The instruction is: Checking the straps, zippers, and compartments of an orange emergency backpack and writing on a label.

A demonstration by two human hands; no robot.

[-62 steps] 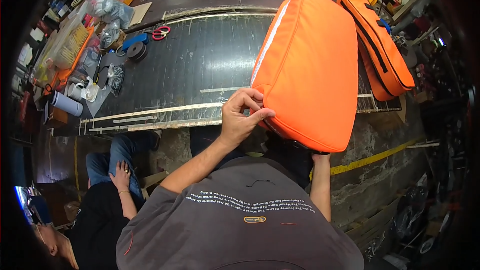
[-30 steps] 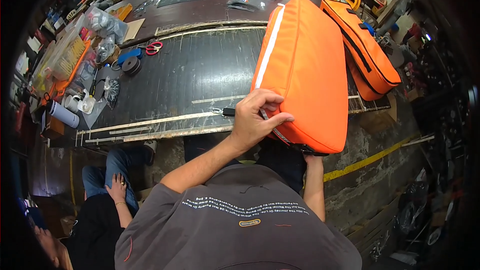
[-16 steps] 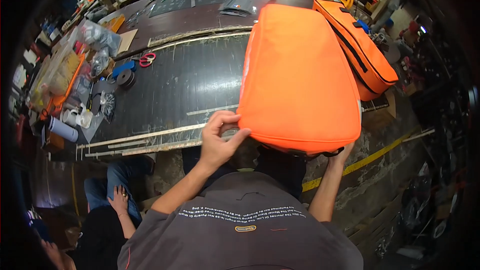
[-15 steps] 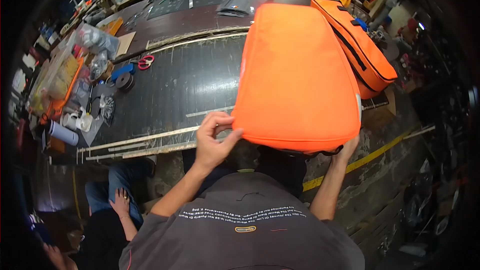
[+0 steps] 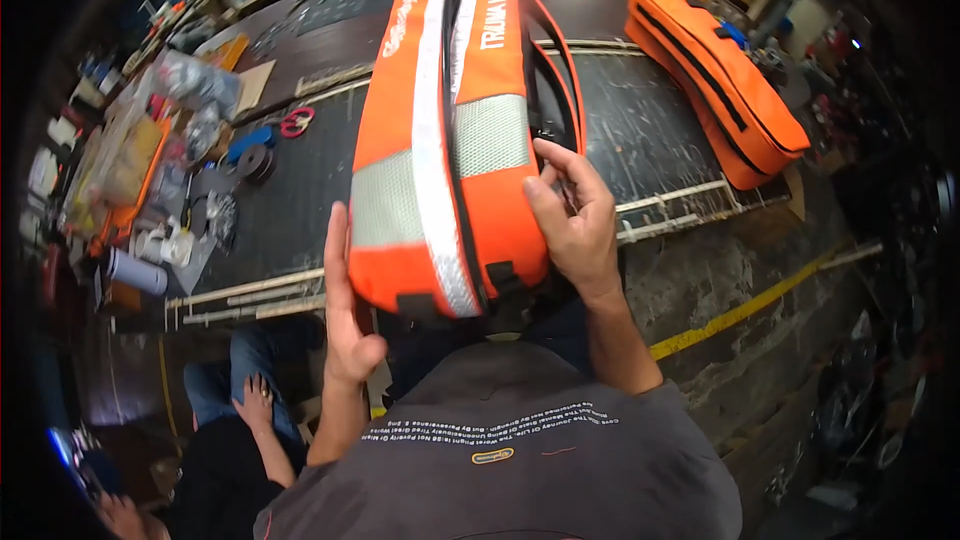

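Note:
An orange bag [image 5: 492,210] stands on its narrow side over the near table edge, slightly tilted. A silver reflective strip, grey mesh panels and a black zip run along its upward side. My left hand [image 5: 350,325] lies against its left side, fingers stretched and thumb apart. With thumb and curled fingers, my right hand [image 5: 582,230] grips its near right edge, beside the black and orange straps [image 5: 570,75]. The fingertips behind that edge are partly hidden.
A second orange bag [image 5: 715,80] lies at the table's right end. On the left are red-handled scissors [image 5: 297,122], a dark tape roll [image 5: 256,161], a white tumbler [image 5: 137,271] and plastic bins [image 5: 125,165]. A seated person's hand [image 5: 256,400] is at lower left.
The bag has turned from its plain broad face to its striped zip side and shifted left. My left hand has moved left and straightened its fingers; my right hand has come up into view.

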